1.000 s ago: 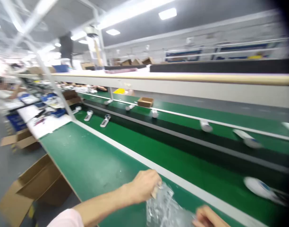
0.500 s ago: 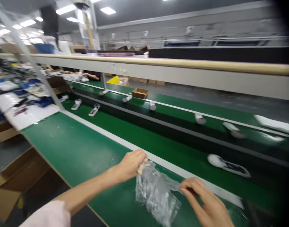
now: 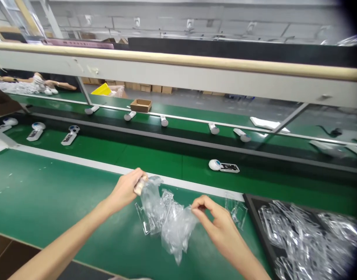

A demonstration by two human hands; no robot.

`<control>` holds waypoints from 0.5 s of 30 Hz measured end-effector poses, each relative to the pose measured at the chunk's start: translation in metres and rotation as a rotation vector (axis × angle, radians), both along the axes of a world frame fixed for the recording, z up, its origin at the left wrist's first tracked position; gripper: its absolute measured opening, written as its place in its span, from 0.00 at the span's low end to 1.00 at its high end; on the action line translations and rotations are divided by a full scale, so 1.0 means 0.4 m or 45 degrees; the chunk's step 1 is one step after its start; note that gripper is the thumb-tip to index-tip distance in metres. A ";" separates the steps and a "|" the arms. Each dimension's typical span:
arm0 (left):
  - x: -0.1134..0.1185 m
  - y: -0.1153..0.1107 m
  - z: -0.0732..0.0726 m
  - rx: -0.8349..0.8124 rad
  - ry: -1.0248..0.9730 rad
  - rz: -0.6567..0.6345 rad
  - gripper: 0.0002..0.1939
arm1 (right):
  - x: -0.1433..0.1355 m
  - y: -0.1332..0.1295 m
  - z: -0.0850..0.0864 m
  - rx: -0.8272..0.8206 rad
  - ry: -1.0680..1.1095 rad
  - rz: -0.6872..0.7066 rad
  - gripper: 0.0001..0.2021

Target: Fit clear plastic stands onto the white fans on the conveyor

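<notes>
My left hand (image 3: pixel 127 190) is closed on one edge of a thin clear plastic bag (image 3: pixel 180 229) above the green bench. A pale covering shows on one of its fingers. Thumb and fingers of my right hand (image 3: pixel 216 221) pinch the bag's opposite edge, so it hangs crumpled between both hands. Thin clear plastic frames (image 3: pixel 142 219) lie behind and beside the bag; whether some are still inside cannot be told. More loose clear pieces (image 3: pixel 237 210) rest just beyond my right hand.
To the right, a black tray (image 3: pixel 258 233) holds a heap of clear plastic frames. Beyond the bench runs a green conveyor (image 3: pixel 155 159) carrying white handheld devices (image 3: pixel 223 166). An open cardboard box (image 3: pixel 141 105) sits further back. Another person's arms (image 3: pixel 62 84) show at far left.
The view has swung right, bringing the black tray into sight. Both hands keep hold of the bag, which now looks flatter, with clear frames visible on the bench around it.
</notes>
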State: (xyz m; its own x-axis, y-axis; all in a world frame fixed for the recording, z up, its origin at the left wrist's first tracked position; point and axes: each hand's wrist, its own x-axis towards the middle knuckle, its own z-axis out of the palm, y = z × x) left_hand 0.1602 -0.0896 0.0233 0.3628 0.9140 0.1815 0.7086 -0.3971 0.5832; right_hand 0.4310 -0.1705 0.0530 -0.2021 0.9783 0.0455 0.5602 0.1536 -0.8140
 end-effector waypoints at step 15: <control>-0.077 0.029 -0.043 -0.408 -0.529 0.197 0.08 | -0.061 0.017 -0.069 -0.151 0.293 0.025 0.05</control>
State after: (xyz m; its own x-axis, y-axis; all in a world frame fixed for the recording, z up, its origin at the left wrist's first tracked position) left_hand 0.1293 -0.0779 0.0060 0.1767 0.9841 -0.0159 0.4289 -0.0625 0.9012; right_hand 0.4065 -0.1638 0.0252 -0.2184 0.9756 -0.0225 0.3557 0.0581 -0.9328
